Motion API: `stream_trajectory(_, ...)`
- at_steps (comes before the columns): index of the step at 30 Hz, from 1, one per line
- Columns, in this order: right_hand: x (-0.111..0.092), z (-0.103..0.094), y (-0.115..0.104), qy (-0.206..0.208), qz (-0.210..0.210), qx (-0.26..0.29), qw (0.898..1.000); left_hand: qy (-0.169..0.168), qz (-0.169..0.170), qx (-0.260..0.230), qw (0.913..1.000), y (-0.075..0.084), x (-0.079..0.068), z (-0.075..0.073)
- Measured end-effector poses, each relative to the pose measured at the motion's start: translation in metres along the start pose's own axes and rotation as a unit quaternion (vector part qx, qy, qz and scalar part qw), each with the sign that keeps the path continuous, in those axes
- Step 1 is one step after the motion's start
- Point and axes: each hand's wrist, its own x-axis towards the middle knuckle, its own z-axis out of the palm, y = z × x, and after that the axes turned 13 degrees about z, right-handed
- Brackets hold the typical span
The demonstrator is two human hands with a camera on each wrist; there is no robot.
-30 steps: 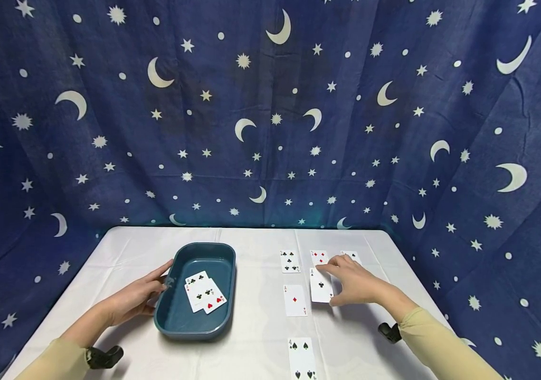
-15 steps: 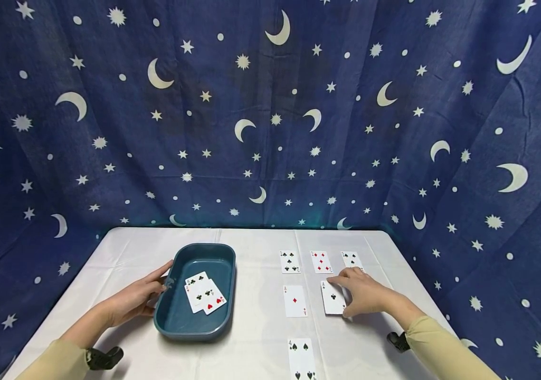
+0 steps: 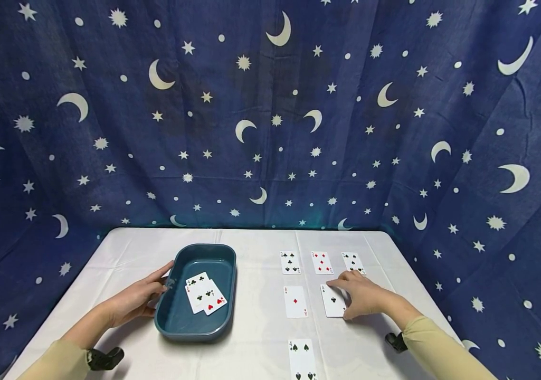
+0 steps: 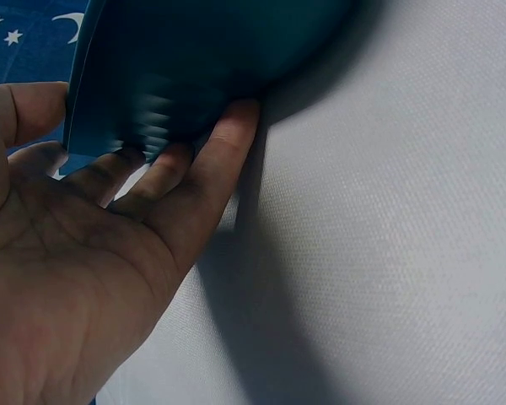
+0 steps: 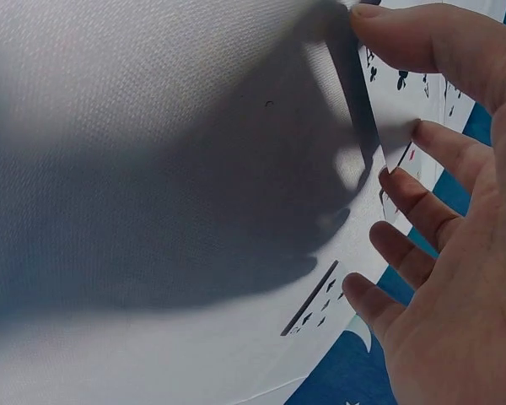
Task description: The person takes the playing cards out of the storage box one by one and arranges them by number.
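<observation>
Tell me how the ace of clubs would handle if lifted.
The ace of clubs looks thin, so it's probably light and bendable. Its edge looks straight in the right hand, suggesting some stiffness. Being flat, it's unlikely to roll.

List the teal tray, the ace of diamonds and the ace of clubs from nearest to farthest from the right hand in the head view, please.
1. Ace of clubs, in the right hand
2. Ace of diamonds, left of that card
3. Teal tray, farther left, at the left hand
</observation>
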Motion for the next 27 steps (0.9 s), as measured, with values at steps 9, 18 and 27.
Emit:
stream_trajectory(9, 0.0, 0.0044, 0.0024, -0.004, -0.014, 0.001, 1.0, -0.004, 0.002, 0.0, 1.0, -0.0011, -0.0005, -0.0008)
stream_trajectory(18, 0.0003, 0.0065, 0.0027, -0.01, -0.01, 0.001, 1.0, -0.013, 0.005, -0.004, 0.9999, -0.0011, 0.0003, -0.0015)
stream_trajectory(27, 0.0009, 0.0059, 0.0017, -0.011, -0.006, 0.007, 1.0, -0.005, 0.004, 0.005, 1.0, 0.0013, 0.0002, -0.0005)
